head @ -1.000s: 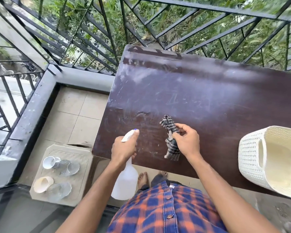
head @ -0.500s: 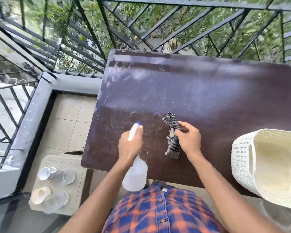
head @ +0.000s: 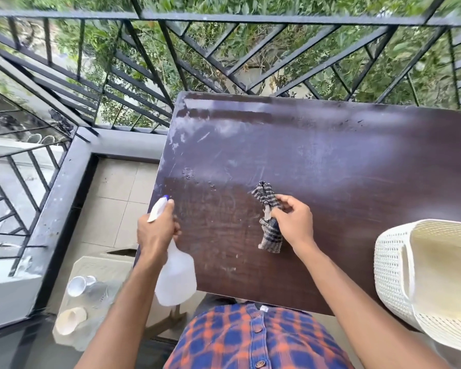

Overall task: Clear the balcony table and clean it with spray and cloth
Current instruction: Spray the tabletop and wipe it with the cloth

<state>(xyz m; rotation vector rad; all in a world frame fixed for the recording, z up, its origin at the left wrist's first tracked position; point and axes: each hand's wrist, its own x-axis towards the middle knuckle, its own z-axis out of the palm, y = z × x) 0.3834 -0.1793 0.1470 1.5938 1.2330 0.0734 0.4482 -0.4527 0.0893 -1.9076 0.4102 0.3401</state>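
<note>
The left hand (head: pixel 156 233) had slid over to the left edge of the table (head: pixel 330 169) since half a second before, taking the spray bottle (head: pixel 176 278) with it. The view had tipped up too, so more of the black railing (head: pixel 224 18) showed. The right hand (head: pixel 294 225) and the cloth (head: pixel 270 235) had kept their spot on the tabletop.

Left hand first: fingers were wrapped round the neck of the bottle, with the white spray head poking out above the knuckles. Its blue-tipped nozzle (head: pixel 165 197) pointed out over the near-left part of the table. The translucent body hung tilted below the hand, overlapping the table's near edge.

Right hand: thumb and fingers pinched the checked cloth at its middle. The cloth was bunched into a strip, one end sticking up past the fingers and the other trailing down toward the near edge. Whether that lower end touched the wood could not be told. It sat over the near half of the table, around the middle and well apart from the bottle.

The tabletop was dark brown, with a whitish haze across its far half and a few specks near the left side. A cream perforated basket (head: pixel 391 267) stood on the near right corner, reaching past the near edge.

Down on the tiled floor left of the table, a pale tray (head: pixel 96 265) held cups (head: pixel 76 286) — too blurred to count. A blue and orange checked shirt (head: pixel 250 336) filled the bottom of the view.
</note>
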